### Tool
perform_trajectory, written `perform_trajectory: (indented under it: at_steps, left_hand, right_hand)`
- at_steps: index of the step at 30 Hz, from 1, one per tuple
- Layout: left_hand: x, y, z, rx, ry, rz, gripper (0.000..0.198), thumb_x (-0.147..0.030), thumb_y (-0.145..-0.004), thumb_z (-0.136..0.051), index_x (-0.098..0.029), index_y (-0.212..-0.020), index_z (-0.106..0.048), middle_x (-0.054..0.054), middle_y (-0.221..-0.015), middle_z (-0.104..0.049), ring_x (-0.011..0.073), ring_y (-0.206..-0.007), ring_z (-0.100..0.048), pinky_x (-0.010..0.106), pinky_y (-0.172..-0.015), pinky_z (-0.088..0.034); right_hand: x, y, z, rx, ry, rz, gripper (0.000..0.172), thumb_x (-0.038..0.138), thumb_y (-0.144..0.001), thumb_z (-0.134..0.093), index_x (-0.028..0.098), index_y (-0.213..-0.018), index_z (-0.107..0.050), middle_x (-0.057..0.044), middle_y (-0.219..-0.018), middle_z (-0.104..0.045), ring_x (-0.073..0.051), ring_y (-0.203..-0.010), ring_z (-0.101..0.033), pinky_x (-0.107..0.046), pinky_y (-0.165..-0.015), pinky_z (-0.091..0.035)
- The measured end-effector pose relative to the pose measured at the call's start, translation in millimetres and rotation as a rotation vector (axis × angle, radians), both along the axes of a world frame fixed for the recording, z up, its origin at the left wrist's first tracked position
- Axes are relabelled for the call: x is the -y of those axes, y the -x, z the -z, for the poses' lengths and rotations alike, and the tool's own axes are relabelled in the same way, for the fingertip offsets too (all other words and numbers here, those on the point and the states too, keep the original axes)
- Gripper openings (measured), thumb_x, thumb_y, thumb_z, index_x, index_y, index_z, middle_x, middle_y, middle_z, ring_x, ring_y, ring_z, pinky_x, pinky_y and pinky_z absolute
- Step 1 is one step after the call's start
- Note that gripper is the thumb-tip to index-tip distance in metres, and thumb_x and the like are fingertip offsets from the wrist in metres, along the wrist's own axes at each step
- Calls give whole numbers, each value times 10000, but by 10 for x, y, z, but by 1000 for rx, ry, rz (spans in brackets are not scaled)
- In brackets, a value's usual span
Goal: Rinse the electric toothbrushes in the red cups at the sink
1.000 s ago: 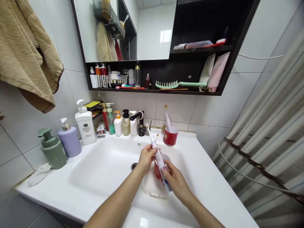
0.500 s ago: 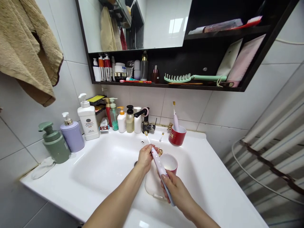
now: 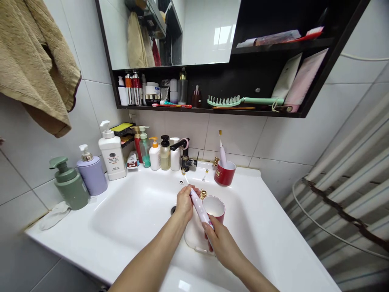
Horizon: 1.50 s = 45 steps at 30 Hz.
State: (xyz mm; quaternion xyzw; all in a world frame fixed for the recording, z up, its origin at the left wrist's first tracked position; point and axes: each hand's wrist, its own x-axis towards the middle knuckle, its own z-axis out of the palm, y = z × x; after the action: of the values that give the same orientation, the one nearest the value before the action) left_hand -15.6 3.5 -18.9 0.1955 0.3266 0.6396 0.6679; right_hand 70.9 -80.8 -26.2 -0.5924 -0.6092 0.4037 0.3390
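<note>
Over the white sink basin (image 3: 127,211), both my hands are on one pale pink electric toothbrush (image 3: 199,206). My left hand (image 3: 184,202) closes its fingers around the upper end, near the brush neck. Lower down, my right hand (image 3: 221,240) wraps the handle. The brush head points up and away, towards the black faucet (image 3: 186,152). Just beyond my right hand, a red cup (image 3: 217,209) with a white inside stands in the basin on a light tray (image 3: 196,243). A small loose brush head (image 3: 205,174) lies on the sink's back ledge.
Another toothbrush (image 3: 223,156) stands in a red cup (image 3: 225,175) on the back right ledge. Several pump bottles, including a purple one (image 3: 92,175) and a green one (image 3: 70,188), line the left and back. A dark cabinet shelf (image 3: 231,110) hangs above.
My right hand and the toothbrush's lower end have shifted slightly; less of the handle's bottom shows below the hand. The whole view has turned a little to the right. Both hands keep their grip.
</note>
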Motion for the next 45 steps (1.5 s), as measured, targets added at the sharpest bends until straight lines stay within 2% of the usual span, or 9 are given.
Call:
perform_trajectory:
  at_steps: [5,9,13,17,21,26,33,39,45]
  left_hand:
    - [-4,5,4,7,17,-5,67,-166,-629,-438,-129,-576,-453,-11,-459,-499,83,-448,-504,233,-555,-404]
    - [-23,2,18,0,11,3,85,-179,-632,-445,-131,-563,-443,-15,-451,-491,79,-438,-497,221,-529,-397]
    - [-37,-4,30,-8,16,-8,83,-184,-639,-440,-130,-577,-443,-15,-449,-489,83,-430,-495,228,-522,-396]
    - [-42,-8,40,-14,36,-10,79,-181,-640,-441,-125,-584,-439,-14,-445,-487,82,-421,-491,228,-516,-394]
    - [-47,-13,44,-13,45,-30,88,-182,-656,-421,-124,-590,-432,-17,-439,-479,83,-416,-490,227,-507,-392]
    - [-48,-14,43,-13,52,-28,98,-182,-658,-420,-123,-581,-427,-21,-432,-468,77,-409,-484,214,-489,-386]
    - [-70,1,59,-31,56,-24,104,-178,-667,-407,-122,-580,-423,-21,-435,-462,74,-405,-479,213,-488,-390]
    - [-78,-18,64,-140,72,10,102,-183,-682,-385,-124,-605,-416,-9,-472,-473,77,-428,-491,220,-510,-408]
    - [-269,65,47,-468,72,54,154,-189,-735,-277,-139,-641,-389,-7,-527,-480,42,-467,-494,181,-559,-412]
  right_hand:
    - [-6,0,1,-105,7,-39,216,377,-697,-316,192,-763,-405,40,-537,-409,-71,-398,-389,-197,-382,-302]
    - [10,4,-34,-214,164,-67,236,397,-706,-276,191,-721,-391,44,-540,-394,-58,-380,-364,-189,-356,-289]
    - [17,5,-34,-158,104,-46,214,387,-699,-302,190,-712,-383,52,-528,-386,-56,-383,-369,-188,-364,-290]
    - [3,-10,4,-205,206,-82,253,411,-712,-249,189,-705,-369,46,-557,-390,-48,-369,-365,-183,-341,-279]
    - [-9,-12,14,-74,78,-50,214,381,-710,-291,181,-690,-367,46,-537,-395,-53,-389,-377,-187,-368,-298]
    - [9,-7,-17,-151,201,-89,227,373,-728,-232,182,-671,-340,44,-563,-391,-42,-367,-373,-176,-340,-286]
    - [13,-8,-39,-83,173,-73,219,358,-728,-237,178,-666,-345,40,-569,-402,-39,-366,-378,-174,-345,-290]
    - [16,-60,-35,-56,136,-74,223,367,-722,-252,178,-704,-369,39,-559,-393,-46,-379,-384,-166,-332,-280]
    - [16,-171,-17,-81,155,-81,251,397,-715,-261,174,-673,-368,43,-546,-402,-40,-358,-376,-170,-341,-284]
